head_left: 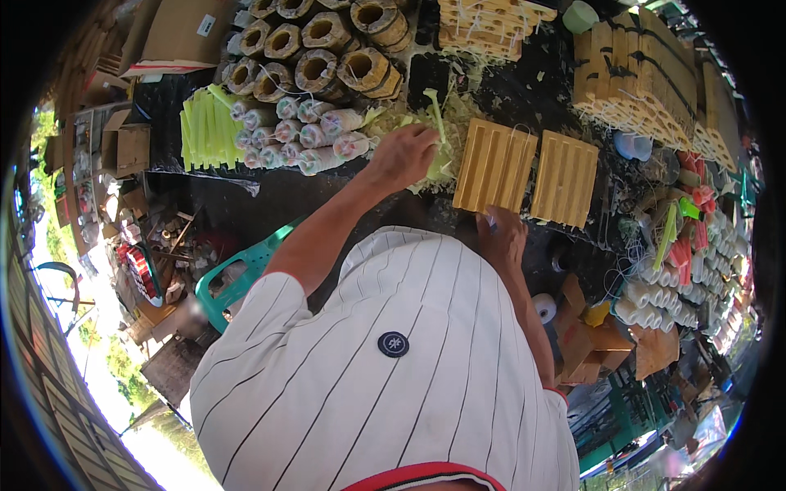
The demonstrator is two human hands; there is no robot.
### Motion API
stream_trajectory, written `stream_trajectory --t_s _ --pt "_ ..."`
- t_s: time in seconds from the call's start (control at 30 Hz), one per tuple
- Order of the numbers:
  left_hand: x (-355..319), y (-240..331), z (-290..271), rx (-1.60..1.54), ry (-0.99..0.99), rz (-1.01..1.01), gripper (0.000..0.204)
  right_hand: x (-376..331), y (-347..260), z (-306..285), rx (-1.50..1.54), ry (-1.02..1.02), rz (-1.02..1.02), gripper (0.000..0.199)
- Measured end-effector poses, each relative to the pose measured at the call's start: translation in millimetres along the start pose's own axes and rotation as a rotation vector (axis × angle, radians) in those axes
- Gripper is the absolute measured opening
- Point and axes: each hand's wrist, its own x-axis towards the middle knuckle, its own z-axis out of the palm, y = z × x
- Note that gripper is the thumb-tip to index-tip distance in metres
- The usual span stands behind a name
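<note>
My left hand (405,155) is closed, its fingertips pinching the lower end of a thin light-green strip (438,114) that stands up from the table. Under and around it lie pale green scraps (467,102). My right hand (505,239) has curled fingers at the near edge of a tan grooved board (495,168). Something small and whitish shows at its fingertips, too small to name. A second tan grooved board (565,178) lies just to the right. Left of my left hand is a stack of white-wrapped rolls (315,135).
Bright green strips (213,131) are bundled at the left. Hexagonal tubes (315,69) stack at the back, with tan blocks (630,74) at the back right. White rolls (663,295) crowd the right. A green plastic chair (237,282) stands left, an open carton (594,348) lower right.
</note>
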Motion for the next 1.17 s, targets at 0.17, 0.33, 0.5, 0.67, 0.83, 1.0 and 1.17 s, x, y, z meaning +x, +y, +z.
stream_trajectory --t_s 0.17,0.33,0.5,0.67,0.83,1.0,1.17 --pt "-73.3 -42.7 -93.9 0.29 0.276 -0.213 0.02 115.3 -88.6 44.3 0.602 -0.369 0.092 0.032" --pt "-96.3 -75.9 -146.2 0.394 0.301 -0.279 0.024 175.0 -129.5 118.0 0.61 -0.589 -0.193 0.047" --pt "-87.2 -88.5 -146.8 0.333 0.242 -0.145 0.026 202.9 -168.3 132.3 0.594 -0.762 -0.034 0.051" --pt "-52.4 -93.4 -139.0 0.302 0.189 0.151 0.042 201.2 -205.1 115.2 0.407 -0.568 -0.179 0.031" --pt "-27.4 -61.5 -165.8 -0.384 -0.114 -0.096 0.041 184.9 -211.7 41.0 0.901 -0.555 -0.087 0.022" --pt "18.0 -23.6 -215.3 -0.735 -0.181 0.147 0.024 176.2 -196.9 -45.1 0.839 -0.565 -0.169 0.014" --pt "63.6 26.8 -253.9 -1.129 -0.361 0.324 0.032 149.4 -175.5 -103.5 0.972 -0.315 -0.324 0.016"
